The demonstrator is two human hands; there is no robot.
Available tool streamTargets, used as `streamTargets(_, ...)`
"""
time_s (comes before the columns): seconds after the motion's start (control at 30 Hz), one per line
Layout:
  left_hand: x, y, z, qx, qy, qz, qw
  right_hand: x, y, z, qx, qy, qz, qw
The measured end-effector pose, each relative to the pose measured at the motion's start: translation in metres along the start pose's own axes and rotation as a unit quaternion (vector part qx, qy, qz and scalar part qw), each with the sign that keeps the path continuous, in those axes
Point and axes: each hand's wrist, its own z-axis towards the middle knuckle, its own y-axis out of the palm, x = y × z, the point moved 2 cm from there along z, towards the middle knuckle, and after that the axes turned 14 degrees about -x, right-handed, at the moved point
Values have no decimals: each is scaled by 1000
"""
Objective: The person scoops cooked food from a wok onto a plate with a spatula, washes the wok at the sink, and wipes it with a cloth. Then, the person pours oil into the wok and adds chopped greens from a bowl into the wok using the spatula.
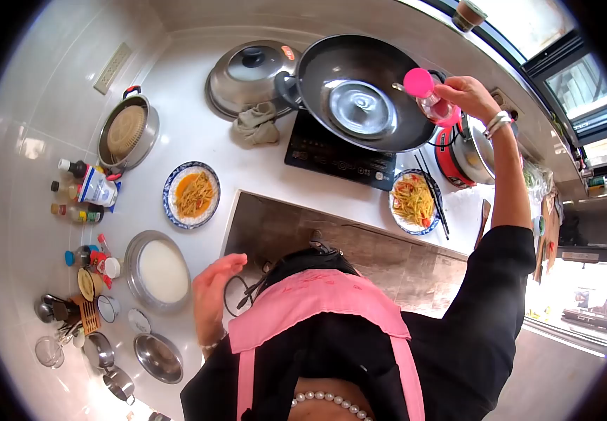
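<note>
My right hand [466,98] is closed round a clear bottle with a pink cap [426,95], held tilted over the right rim of a large dark wok [317,77]. Liquid [363,109] lies in the bottom of the wok, which sits on a black induction cooker [342,160]. My left hand [219,284] hangs beside the counter's inner edge with nothing in it, its fingers stretched out, near a steel bowl of white contents [164,270].
Two plates of shredded food [192,195] [414,201] flank the cooker, chopsticks [431,193] on the right one. A domed lid [247,70], a cloth [256,126], a steel pot [150,130], a red cooker [451,158], bottles [79,189] and a bowl [157,356] stand around.
</note>
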Motion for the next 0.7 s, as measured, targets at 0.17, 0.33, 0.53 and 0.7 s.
streamTargets(0.17, -6, 9, 8, -21, -20, 37, 999, 24, -1, 22, -33, 16, -129, 991)
streamTargets(0.33, -9, 17, 13, -21, -21, 25, 999, 9, -1, 32, -43, 41, -201, 978)
streamTargets(0.53, -10, 23, 15, -16, -21, 15, 1000, -2, -7, 41, -45, 83, -268, 959)
streamTargets(0.7, -11, 23, 16, -10, -23, 14, 1000, -16, -15, 49, -25, 90, -287, 953)
